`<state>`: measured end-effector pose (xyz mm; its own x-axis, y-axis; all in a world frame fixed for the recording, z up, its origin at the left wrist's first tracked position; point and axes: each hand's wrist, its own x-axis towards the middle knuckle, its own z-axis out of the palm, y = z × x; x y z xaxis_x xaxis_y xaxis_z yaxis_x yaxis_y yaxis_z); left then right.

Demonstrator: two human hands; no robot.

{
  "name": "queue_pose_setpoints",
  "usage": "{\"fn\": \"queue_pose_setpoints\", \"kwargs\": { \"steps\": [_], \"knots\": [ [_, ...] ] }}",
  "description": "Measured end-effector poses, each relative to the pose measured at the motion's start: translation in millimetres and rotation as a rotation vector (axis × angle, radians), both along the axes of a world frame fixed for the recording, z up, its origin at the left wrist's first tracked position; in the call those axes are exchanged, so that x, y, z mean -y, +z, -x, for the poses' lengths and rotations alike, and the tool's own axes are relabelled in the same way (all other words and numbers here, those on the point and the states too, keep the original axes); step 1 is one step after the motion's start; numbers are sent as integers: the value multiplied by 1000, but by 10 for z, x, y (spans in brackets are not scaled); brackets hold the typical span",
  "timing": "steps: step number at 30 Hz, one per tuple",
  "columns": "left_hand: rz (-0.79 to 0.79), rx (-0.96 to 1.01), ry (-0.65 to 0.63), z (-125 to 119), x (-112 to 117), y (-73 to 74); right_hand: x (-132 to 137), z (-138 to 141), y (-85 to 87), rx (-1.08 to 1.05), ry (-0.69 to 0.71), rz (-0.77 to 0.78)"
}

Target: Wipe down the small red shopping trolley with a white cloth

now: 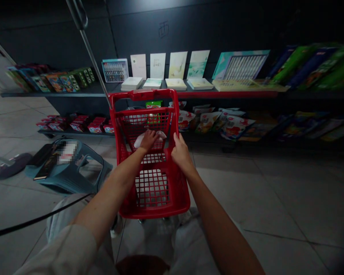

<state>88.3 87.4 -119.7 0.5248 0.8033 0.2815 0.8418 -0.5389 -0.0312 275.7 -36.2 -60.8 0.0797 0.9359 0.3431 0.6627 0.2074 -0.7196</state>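
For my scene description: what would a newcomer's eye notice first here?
The red shopping basket at centre catches the eye: the left hand rests on something white inside it, the right hand holds its edge. Behind it, colourful packets line a dark shelf, and a blue-green stool sits on the floor at left.

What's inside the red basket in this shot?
A white cloth lies in the red basket, with the left hand on top of it. The hand covers the cloth's middle, so anything beneath it cannot be seen.

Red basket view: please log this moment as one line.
left hand: on white item in red basket | right hand: on basket edge
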Motion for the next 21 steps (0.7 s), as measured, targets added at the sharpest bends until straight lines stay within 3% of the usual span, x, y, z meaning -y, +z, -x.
{"fn": "queue_pose_setpoints", "kwargs": {
  "steps": [3, 6, 10, 12, 14, 15, 17, 21],
  "knots": [
    [113, -90, 30, 119, 163, -136, -5, -28, 0, -3, -9, -11],
    [108, -90, 67, 142, 170, -44, 9, -55, 8, 4, -20, -1],
    [-145, 107, 71, -64, -172, 508, 28, -117, -6, 5, -33, -3],
    [-275, 265, 173, -193, -355, 802, 29, -166, -23, 1, -31, -19],
    [-355, 371, 256, -271, -435, 960, 27, -219, -35, 0, -36, -29],
    [-372, 396, 280, -286, -426, 965, 26, -243, -37, 0, -44, -30],
    [-320, 373, 290, -278, -326, 820, 28, -279, -32, -2, -68, -25],
    [-24, 172, 286, -271, 21, 191, 47, -299, -2, -24, -113, -12]
  ]
}}
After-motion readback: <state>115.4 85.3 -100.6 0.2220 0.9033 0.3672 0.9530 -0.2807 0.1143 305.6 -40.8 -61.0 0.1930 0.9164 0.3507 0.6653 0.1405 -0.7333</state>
